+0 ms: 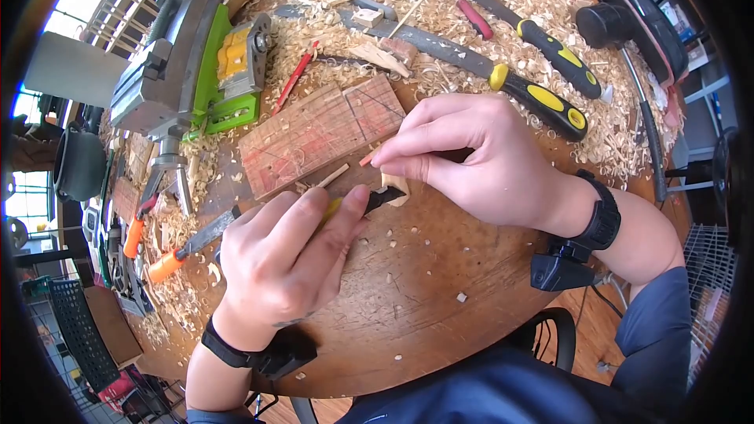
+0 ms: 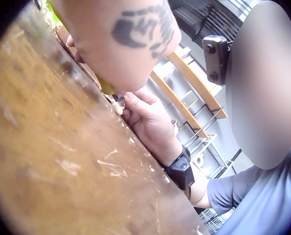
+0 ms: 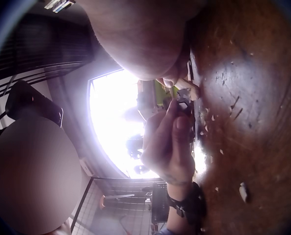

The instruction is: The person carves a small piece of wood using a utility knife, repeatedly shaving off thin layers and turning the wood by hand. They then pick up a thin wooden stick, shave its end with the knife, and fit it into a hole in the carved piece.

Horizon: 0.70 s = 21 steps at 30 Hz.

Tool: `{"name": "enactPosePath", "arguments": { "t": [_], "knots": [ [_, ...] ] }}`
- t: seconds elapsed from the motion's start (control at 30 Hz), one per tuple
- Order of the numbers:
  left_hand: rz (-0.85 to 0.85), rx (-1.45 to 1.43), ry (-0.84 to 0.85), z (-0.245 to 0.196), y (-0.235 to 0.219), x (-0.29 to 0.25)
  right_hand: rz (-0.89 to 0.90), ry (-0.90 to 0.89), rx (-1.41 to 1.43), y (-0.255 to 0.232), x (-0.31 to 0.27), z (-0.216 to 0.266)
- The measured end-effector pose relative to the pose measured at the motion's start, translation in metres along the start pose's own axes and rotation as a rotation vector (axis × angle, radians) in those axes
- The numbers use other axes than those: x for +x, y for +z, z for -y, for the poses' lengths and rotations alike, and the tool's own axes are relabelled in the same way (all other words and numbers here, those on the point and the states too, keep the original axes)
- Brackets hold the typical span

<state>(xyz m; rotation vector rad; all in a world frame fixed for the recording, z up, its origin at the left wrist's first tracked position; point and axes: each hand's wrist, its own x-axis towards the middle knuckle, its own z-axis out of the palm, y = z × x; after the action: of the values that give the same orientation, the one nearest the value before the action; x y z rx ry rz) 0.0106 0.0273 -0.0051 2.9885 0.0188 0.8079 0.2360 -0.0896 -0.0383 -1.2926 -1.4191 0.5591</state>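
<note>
In the head view my left hand [image 1: 283,259] has its fingers curled round a yellow and black tool [image 1: 383,197], mostly hidden in the grip. The dark end of the tool lies against a small pale wood piece [image 1: 398,184] at the table. Just above, my right hand [image 1: 483,159] pinches a small reddish stick [image 1: 367,159] between thumb and fingers. Both hands show close together in the left wrist view, the left hand [image 2: 118,46] nearer the camera. From the right wrist, the left hand [image 3: 165,147] appears with thumb and forefinger near the tool's dark end [image 3: 183,105].
Beyond the hands lies a reddish wood board [image 1: 314,137]. A vise [image 1: 169,63] stands at the left, with an orange-handled tool [image 1: 165,265] below it. Rasps with yellow-black handles [image 1: 546,98], a mallet [image 1: 601,25] and many shavings [image 1: 314,8] cover the far side.
</note>
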Motion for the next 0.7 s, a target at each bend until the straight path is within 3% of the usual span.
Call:
{"name": "enactPosePath", "arguments": {
  "t": [0.2,0.7],
  "knots": [
    [0.083,0.001,0.013,-0.003,-0.0027,-0.0009,-0.02,0.016,0.012,0.0001,0.0006,-0.0007],
    [-0.081,0.041,-0.094,-0.002,0.0037,-0.0047,-0.025,-0.034,-0.032,-0.0003,0.0006,-0.0013]
  ]
}}
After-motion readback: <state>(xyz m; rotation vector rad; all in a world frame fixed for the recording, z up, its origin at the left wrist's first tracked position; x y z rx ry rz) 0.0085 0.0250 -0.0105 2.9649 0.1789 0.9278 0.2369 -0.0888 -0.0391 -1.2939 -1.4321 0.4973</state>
